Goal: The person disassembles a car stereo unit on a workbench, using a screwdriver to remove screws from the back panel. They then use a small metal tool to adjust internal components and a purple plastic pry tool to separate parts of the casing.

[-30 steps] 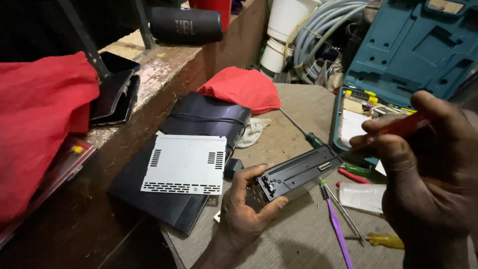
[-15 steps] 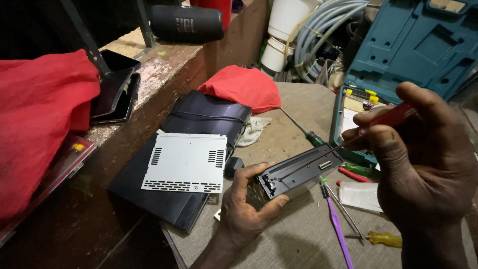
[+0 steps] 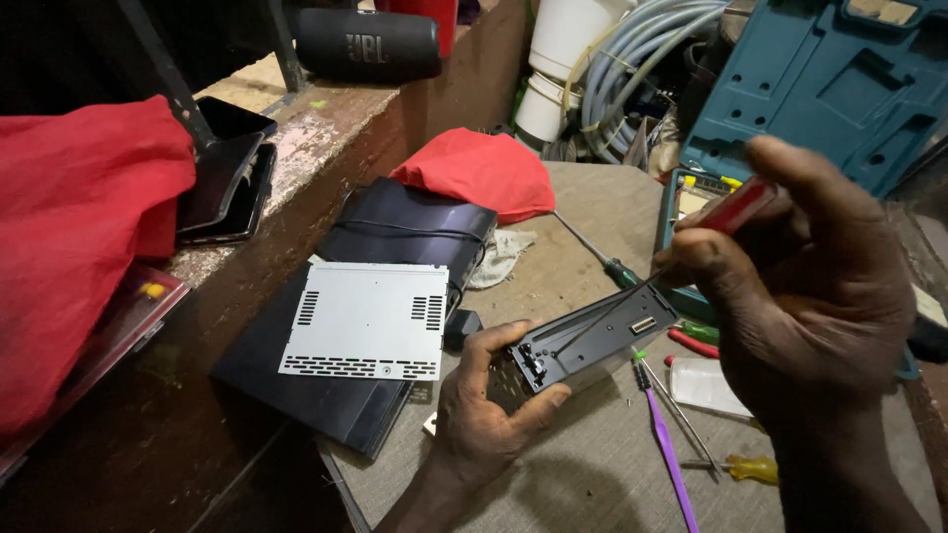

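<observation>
one long black faceplate (image 3: 592,345), back side up, slightly tilted.

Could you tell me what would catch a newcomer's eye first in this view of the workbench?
First, at the centre, the left hand holds a black faceplate panel while the right hand works a red-handled screwdriver into it. Next, the silver vented cover lies on a black case to the left. Bright red cloths also stand out: one large at the far left, one smaller on the table behind.
</observation>
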